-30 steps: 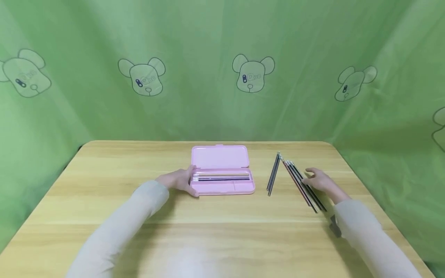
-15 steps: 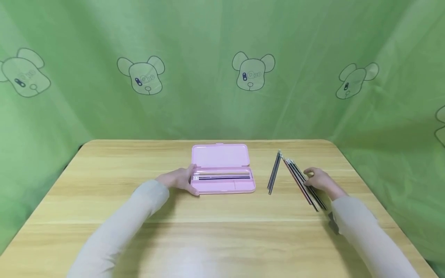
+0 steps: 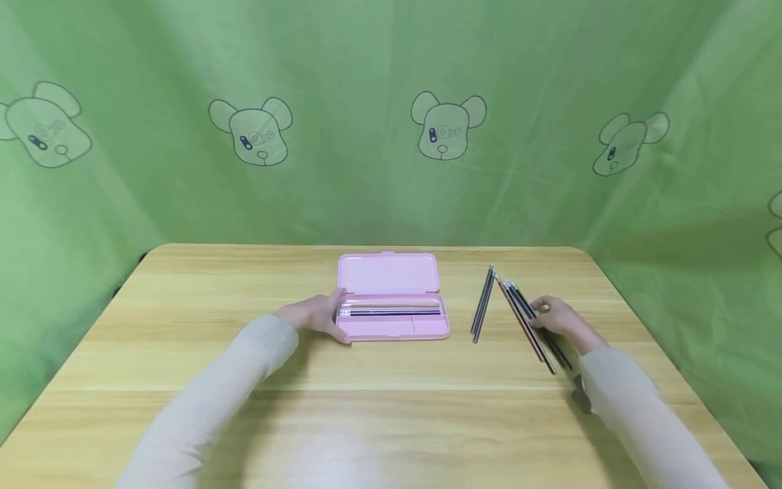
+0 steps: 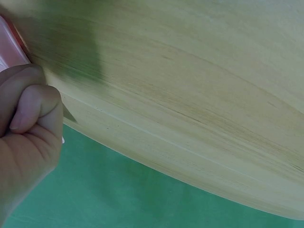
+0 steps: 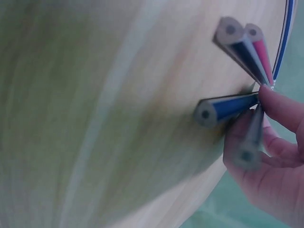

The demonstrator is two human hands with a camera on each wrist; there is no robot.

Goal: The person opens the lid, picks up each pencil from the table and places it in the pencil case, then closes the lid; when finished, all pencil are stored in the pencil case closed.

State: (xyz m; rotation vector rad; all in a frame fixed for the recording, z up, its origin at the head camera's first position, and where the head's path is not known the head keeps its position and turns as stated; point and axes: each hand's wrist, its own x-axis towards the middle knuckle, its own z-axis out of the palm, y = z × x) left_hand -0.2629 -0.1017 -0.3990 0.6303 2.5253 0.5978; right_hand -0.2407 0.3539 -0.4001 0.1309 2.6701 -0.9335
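A pink pencil case (image 3: 392,329) lies unfolded on the table, lid laid back, with a few pencils (image 3: 391,311) in its long rear compartment. My left hand (image 3: 314,317) grips the case's left end, thumb at the front corner and fingers at the back. In the left wrist view the curled fingers (image 4: 35,102) hide most of the case (image 4: 12,47). On the right, my right hand (image 3: 559,320) pinches at a group of dark and red pencils (image 3: 524,319). The right wrist view has a blue pencil (image 5: 228,108) between thumb and fingers; how many are held cannot be told.
Two dark pencils (image 3: 482,305) lie between the case and the right-hand group, their top ends close to that group. The wooden table (image 3: 391,421) ends at a green curtain (image 3: 342,197) behind and at the sides.
My right hand has shifted slightly left and its fingers have closed in on the pencils, whose lower ends have moved a little. The left hand stays on the pencil case.
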